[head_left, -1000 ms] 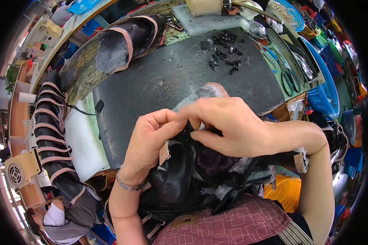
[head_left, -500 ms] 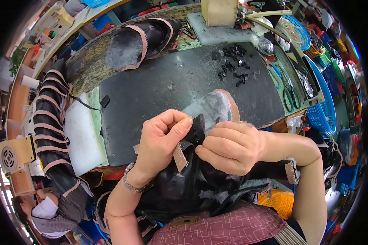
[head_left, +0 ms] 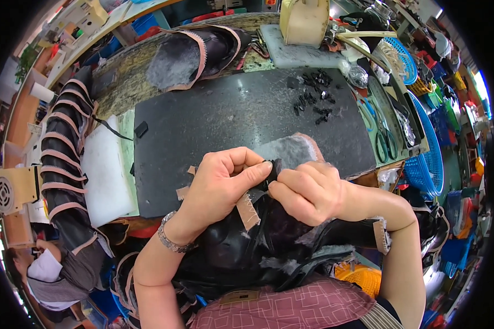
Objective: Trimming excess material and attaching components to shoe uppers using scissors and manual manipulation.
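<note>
L hand [head_left: 225, 183] + R hand [head_left: 307, 192] both pinch black upper [head_left: 241, 247] edge; risk: pinch slips, trim [head_left: 247, 211] creases/misaligns.

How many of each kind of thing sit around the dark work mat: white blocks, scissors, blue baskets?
White foam block: 1
Scissors: 1
Blue baskets: 2
Total: 4
The small black bits on the dark work mat are too many and too small to count.

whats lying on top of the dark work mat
Small black pieces lie scattered on the dark mat, and a grey-lined leather flap lies across its near edge. Both hands cover the rest.
</note>
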`<state>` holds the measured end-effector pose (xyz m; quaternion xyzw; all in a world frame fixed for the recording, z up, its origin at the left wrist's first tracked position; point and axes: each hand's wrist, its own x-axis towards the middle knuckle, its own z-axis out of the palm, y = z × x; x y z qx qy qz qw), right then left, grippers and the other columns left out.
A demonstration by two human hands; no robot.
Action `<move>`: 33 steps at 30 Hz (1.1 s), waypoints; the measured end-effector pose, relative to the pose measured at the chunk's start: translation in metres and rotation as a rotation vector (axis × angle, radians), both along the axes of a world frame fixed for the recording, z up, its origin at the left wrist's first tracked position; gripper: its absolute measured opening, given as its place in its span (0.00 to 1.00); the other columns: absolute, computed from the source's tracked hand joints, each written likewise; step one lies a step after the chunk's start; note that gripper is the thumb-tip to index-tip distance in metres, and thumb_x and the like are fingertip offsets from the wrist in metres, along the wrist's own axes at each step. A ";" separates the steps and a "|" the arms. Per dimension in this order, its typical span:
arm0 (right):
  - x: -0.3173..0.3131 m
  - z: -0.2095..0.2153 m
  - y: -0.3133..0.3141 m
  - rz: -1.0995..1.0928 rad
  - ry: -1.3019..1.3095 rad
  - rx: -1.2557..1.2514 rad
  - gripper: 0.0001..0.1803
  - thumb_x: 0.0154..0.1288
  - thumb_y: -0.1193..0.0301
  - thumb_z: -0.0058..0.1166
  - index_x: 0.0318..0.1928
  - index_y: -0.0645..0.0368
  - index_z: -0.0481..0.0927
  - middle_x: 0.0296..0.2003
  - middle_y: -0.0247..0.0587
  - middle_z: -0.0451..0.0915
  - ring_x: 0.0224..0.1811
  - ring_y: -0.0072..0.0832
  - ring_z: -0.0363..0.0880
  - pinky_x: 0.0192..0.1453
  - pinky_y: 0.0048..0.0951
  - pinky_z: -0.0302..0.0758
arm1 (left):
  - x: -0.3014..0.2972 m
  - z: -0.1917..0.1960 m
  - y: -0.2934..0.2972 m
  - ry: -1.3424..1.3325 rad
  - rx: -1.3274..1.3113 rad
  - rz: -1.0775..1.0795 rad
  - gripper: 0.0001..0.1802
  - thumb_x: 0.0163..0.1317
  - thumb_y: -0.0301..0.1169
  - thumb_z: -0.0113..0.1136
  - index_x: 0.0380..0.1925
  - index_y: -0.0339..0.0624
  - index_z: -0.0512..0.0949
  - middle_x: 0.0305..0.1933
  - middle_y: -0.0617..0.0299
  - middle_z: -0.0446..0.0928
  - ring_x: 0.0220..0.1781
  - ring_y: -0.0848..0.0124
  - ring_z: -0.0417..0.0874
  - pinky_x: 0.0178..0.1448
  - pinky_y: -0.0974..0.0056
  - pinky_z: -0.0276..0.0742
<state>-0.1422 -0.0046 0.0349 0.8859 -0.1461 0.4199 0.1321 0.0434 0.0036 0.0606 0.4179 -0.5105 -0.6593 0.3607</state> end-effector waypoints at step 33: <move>0.004 0.000 -0.001 0.056 0.107 -0.242 0.13 0.36 0.72 0.54 0.29 0.62 0.78 0.15 0.25 0.59 0.14 0.14 0.58 0.14 0.16 0.51 | 0.004 0.000 0.008 -0.216 -0.147 0.086 0.09 0.60 0.28 0.56 0.24 0.32 0.76 0.21 0.72 0.72 0.24 0.87 0.67 0.25 0.77 0.61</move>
